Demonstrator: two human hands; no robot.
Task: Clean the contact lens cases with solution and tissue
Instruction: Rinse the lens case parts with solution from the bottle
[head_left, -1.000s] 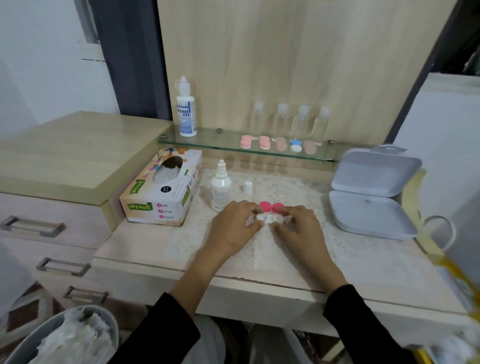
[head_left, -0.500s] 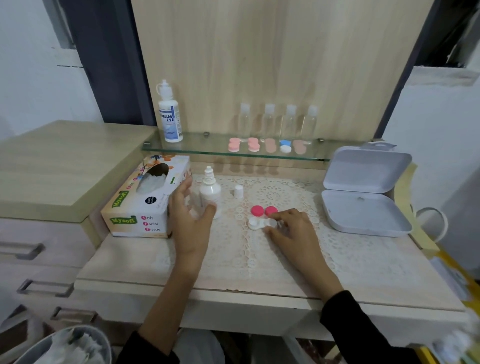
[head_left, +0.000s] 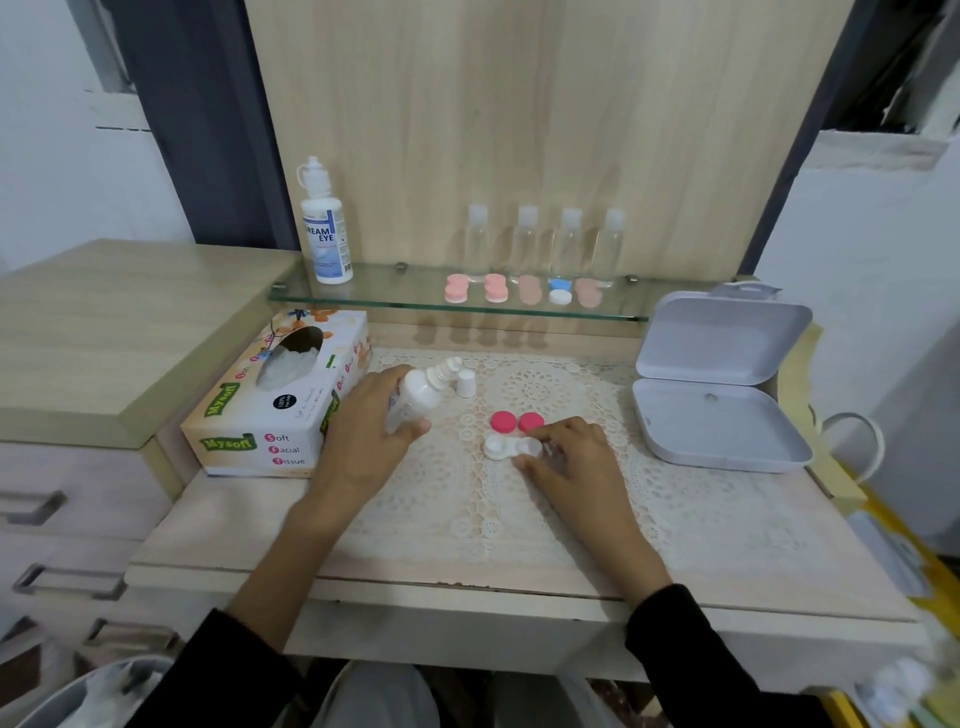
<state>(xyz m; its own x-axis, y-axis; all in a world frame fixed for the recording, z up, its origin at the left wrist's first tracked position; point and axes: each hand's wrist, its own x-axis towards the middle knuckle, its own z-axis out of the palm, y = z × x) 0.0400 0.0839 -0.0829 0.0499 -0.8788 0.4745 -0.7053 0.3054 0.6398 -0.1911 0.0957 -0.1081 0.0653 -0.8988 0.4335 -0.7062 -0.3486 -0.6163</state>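
Left hand (head_left: 363, 439) grips the tilted bottle (head_left: 415, 399); bring its nozzle right over the open case (head_left: 506, 448), which the right hand (head_left: 574, 460) pinches steady.

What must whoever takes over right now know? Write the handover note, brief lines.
Left hand grips the small solution bottle, tilted, nozzle uncapped; its white cap stands on the lace mat just behind.
Right hand holds the right end of the open white lens case on the mat.
Two pink caps lie just behind the case. Tissue box sits at left.
Done: case and bottle uncapped.
Left: put solution in both wells, wipe with tissue, recap; more cases wait on the glass shelf.
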